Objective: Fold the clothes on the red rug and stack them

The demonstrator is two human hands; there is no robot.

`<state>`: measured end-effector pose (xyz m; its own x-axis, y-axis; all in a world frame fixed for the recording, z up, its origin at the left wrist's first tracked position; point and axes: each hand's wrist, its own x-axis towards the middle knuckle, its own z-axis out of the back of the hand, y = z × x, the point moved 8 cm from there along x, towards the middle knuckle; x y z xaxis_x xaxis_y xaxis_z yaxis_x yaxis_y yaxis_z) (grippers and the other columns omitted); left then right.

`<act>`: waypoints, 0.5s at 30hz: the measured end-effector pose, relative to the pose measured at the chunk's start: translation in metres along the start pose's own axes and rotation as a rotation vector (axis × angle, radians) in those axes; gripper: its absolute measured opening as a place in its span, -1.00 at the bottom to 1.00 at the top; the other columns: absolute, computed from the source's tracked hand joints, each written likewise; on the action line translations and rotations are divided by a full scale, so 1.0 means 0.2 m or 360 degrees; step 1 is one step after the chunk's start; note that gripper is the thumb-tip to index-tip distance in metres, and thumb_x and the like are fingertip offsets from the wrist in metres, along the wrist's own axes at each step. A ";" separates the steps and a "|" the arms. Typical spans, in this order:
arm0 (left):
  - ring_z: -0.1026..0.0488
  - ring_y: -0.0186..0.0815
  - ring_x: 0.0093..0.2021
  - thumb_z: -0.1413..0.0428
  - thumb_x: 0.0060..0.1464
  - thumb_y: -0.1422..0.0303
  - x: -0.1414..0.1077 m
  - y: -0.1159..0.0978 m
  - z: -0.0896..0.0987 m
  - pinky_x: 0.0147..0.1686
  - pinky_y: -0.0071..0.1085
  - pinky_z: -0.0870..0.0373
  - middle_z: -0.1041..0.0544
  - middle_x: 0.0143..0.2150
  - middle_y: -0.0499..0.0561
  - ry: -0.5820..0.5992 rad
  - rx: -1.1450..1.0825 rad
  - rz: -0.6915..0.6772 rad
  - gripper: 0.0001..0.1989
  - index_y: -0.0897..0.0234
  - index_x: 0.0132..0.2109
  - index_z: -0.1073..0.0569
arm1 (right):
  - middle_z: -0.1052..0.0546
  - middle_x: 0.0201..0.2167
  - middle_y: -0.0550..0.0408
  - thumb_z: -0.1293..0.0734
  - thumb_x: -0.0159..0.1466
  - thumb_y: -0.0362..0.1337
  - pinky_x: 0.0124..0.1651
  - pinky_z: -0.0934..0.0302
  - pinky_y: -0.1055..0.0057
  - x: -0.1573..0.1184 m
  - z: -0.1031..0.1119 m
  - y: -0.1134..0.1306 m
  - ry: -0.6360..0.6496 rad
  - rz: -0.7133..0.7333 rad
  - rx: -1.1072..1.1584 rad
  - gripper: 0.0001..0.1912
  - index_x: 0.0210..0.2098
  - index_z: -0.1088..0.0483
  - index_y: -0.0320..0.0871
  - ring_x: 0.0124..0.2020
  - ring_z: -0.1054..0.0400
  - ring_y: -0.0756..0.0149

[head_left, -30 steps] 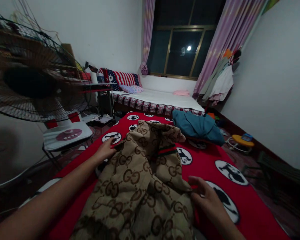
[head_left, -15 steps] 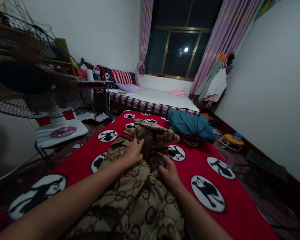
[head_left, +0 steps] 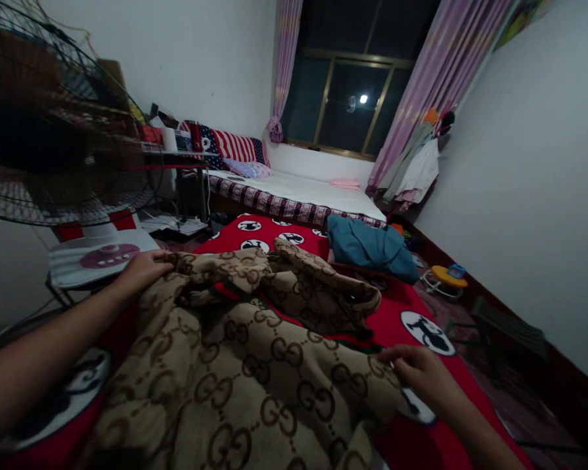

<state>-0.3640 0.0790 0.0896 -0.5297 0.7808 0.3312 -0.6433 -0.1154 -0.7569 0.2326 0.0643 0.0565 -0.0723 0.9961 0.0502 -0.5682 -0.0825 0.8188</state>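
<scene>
A tan garment [head_left: 274, 385] with a brown letter pattern and red-green stripes spreads over a red cover [head_left: 424, 300] with white circles. At its upper left edge, my left hand [head_left: 147, 266] is closed on the cloth. My right hand [head_left: 416, 367] pinches the garment's right edge, thumb and fingers together. Between the two hands, the garment's upper part lies bunched in folds. A folded teal cloth [head_left: 372, 247] rests on the red cover beyond the garment, to the right.
A fan [head_left: 63, 150] stands close at the left, above a white chair [head_left: 98, 258]. A bed [head_left: 294, 189] lies under the window. On the right floor are a yellow stool [head_left: 448, 277] and a dark folding stool [head_left: 512, 329]. Clothes [head_left: 419, 170] hang by the curtain.
My hands have moved far apart, the left one to the left and the right one to the right and nearer. The garment is now spread much wider between them.
</scene>
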 end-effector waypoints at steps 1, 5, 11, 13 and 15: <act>-0.49 0.17 -0.23 -0.10 -0.33 0.30 0.02 0.05 0.03 -0.17 0.05 -0.38 -0.49 -0.51 0.11 0.0021 0.0141 0.0040 -0.83 0.26 -0.48 -0.46 | -0.58 -0.34 0.00 -0.32 -0.06 -0.14 -0.36 -0.31 0.30 0.02 0.07 0.06 -0.0194 0.0144 -0.0097 -0.78 -0.49 -0.56 -0.06 -0.26 -0.44 0.09; -0.42 0.20 -0.03 -0.05 -0.22 0.30 0.06 -0.11 0.02 -0.02 0.04 -0.29 -0.55 -0.20 0.18 -0.0060 0.0610 -0.0286 -0.70 0.24 -0.28 -0.54 | -0.47 -0.03 -0.04 -0.34 0.08 -0.04 0.00 -0.24 0.12 0.06 0.14 0.42 -0.0662 0.0696 -0.0266 -0.63 -0.16 -0.51 -0.03 0.02 -0.32 0.04; -0.39 0.00 0.08 0.01 0.01 -0.03 -0.10 -0.58 -0.48 0.10 -0.19 -0.26 -0.48 0.08 0.17 0.0467 0.0392 -0.0747 -0.40 0.26 0.07 -0.47 | -0.40 0.08 -0.08 -0.55 -0.20 -0.16 0.13 -0.13 0.02 0.30 -0.20 0.50 -0.0496 0.0678 -0.0262 -0.17 0.09 -0.37 -0.02 0.11 -0.24 -0.07; -0.32 0.00 0.17 -0.07 -0.06 -0.08 -0.18 -0.61 -0.63 0.15 -0.21 -0.21 -0.38 0.20 0.18 0.0664 0.0405 -0.0784 -0.23 0.26 0.23 -0.32 | -0.52 -0.12 -0.01 -0.54 -0.21 -0.19 -0.04 -0.26 0.10 0.37 -0.29 0.38 -0.0307 0.0538 -0.0142 -0.34 -0.07 -0.47 -0.05 -0.07 -0.37 -0.02; -0.28 0.02 0.21 -0.14 -0.13 -0.05 -0.23 -0.58 -0.74 0.16 -0.20 -0.20 -0.29 0.27 0.22 0.0826 0.0413 -0.0736 -0.11 0.28 0.30 -0.19 | -0.54 -0.39 0.09 -0.46 -0.10 -0.11 -0.22 -0.31 0.22 0.40 -0.26 0.26 -0.0215 0.0441 0.0107 -0.62 -0.28 -0.52 -0.10 -0.30 -0.42 0.11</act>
<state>-0.1831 0.1469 0.0790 0.1149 0.9673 0.2261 -0.8814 0.2043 -0.4258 0.1539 0.1373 0.0728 -0.1047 0.9315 0.3483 -0.4863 -0.3535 0.7991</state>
